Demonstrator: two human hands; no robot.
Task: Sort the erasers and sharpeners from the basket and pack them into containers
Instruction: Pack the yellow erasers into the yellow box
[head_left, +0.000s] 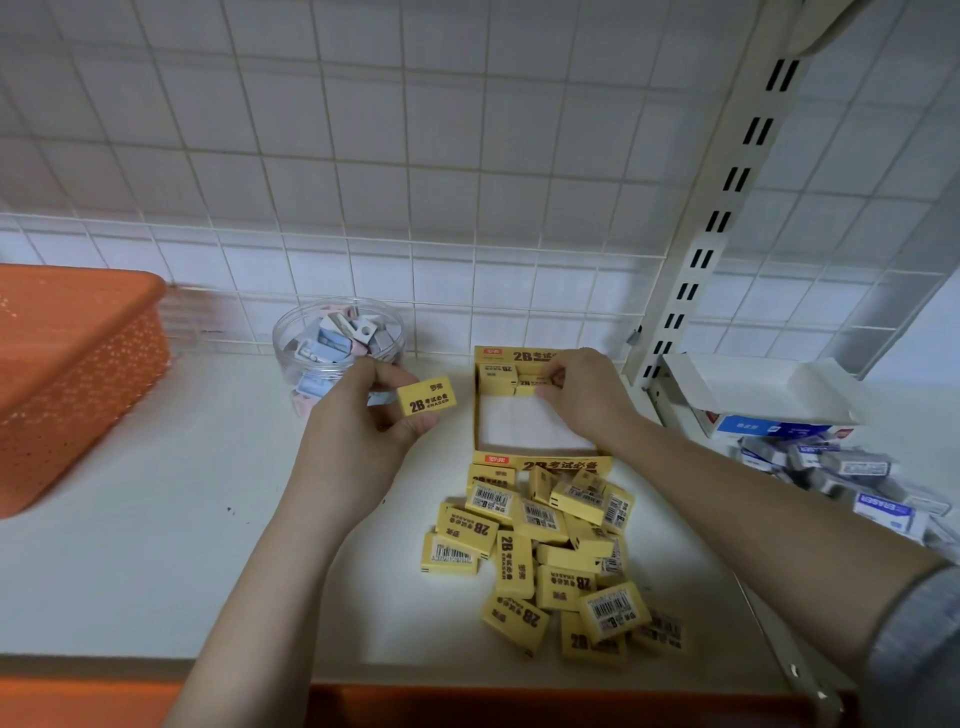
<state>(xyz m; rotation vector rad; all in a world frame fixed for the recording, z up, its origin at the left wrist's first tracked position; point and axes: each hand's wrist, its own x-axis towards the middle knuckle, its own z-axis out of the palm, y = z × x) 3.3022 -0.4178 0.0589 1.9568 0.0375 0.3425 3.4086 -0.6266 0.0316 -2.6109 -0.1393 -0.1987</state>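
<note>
- Left hand (358, 415) holds one yellow eraser (426, 397) above the tabletop (156, 545), fingers and thumb clamped on its edges, label up. It sits just left of the box (540, 457), not yet inside.
- Right hand (576, 389) is at the far end of the box, fingers pinched on an eraser in the back row (498, 375) — seating or straightening it, by my reading.
- Box state: one row begun along the far wall; the white floor nearer me is bare. Mostly unfilled.
- Loose pile (550, 556) of yellow erasers lies on the tabletop just in front of the box, some face up, some barcode up. Roughly two dozen left; exact count not possible, they overlap.
- Jar (337, 338) behind the left hand holds pastel sharpeners, well filled. Sharpener sorting looks largely done — judgement only.
- Basket (78, 364) at far left; its inside is hidden from here, so I cannot tell if anything remains.
- Right side: grey-blue erasers (852, 483) heaped loose beside an open white carton (753, 395). Those appear unpacked.
- Progress estimate: sorting into kinds near complete; packing early. Left to do: the yellow pile, then the grey-blue lot.
</note>
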